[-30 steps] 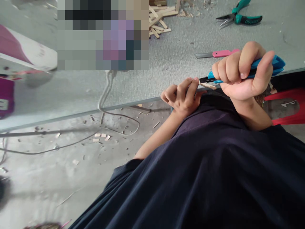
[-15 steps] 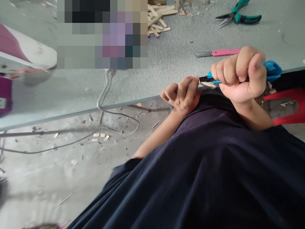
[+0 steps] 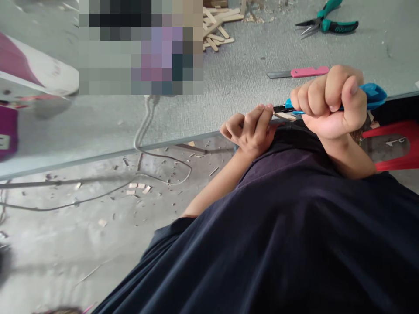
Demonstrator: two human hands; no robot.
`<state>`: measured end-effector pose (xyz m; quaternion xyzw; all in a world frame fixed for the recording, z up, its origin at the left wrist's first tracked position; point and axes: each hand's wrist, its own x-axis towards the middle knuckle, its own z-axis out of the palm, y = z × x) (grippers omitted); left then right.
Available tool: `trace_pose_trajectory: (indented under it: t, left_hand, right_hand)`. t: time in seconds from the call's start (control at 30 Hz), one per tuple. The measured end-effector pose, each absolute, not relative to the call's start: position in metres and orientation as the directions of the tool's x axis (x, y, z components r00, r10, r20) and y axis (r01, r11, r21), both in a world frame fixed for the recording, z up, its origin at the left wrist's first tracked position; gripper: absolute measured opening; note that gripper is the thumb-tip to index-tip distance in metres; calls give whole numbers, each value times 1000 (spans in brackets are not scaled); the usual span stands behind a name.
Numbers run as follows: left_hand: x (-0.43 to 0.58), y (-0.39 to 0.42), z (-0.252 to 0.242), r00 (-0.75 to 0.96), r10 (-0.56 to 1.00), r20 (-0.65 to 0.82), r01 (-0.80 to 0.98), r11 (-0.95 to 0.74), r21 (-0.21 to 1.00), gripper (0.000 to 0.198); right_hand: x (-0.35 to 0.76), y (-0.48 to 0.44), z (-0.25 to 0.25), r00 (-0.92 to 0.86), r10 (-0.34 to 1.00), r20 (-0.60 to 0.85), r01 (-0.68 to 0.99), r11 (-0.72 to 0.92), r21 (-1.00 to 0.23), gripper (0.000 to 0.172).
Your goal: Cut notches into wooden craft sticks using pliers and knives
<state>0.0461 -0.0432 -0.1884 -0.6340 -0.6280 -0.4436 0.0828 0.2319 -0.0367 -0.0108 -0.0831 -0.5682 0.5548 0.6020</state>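
Observation:
My right hand is wrapped round a blue-handled tool with a dark front end, just over the table's near edge. The tool's dark end reaches the fingertips of my left hand. A short wooden stick sticks out from my left fingertips, below the dark end; its other end is hidden by the fingers. Beyond my right hand, a pink-handled knife lies on the table, its blade pointing left.
Green and black pliers lie farther back. Wooden sticks are piled at the top. A cord hangs over the table edge. Wood scraps litter the floor. A red stool stands at the right.

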Motion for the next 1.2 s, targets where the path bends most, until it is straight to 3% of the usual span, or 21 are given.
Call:
trace_pose_trajectory:
  t: [0.17,0.33,0.5,0.73,1.07,1.2]
  left_hand:
    - [47,-41,-191,-174,715,677,865,-217,452,52]
    - [48,-38,-192,-182,716,674,854,-225,469,53]
    - [49,-37,-190,-171,719,674,853,-234,466,49]
    - [49,-37,-187,-175,765,620,827,-227,514,56]
    - [53,-38,-183,-174,762,624,844,-211,493,47]
    - [51,-42,-181,-152,745,649,855,-229,464,50]
  right_hand:
    - [237,-41,-14,-227,777,588,-523,412,-746,74]
    - [233,-40,-17,-162,864,477,-424,376,-824,80]
    - [213,-26,-32,40,809,586,-489,527,-695,90]
    - [234,-45,-19,-184,786,590,-501,441,-745,85]
    - [226,-45,-41,-12,705,709,-558,584,-590,86]
    - [224,-54,-36,-65,720,691,-545,554,-629,80]
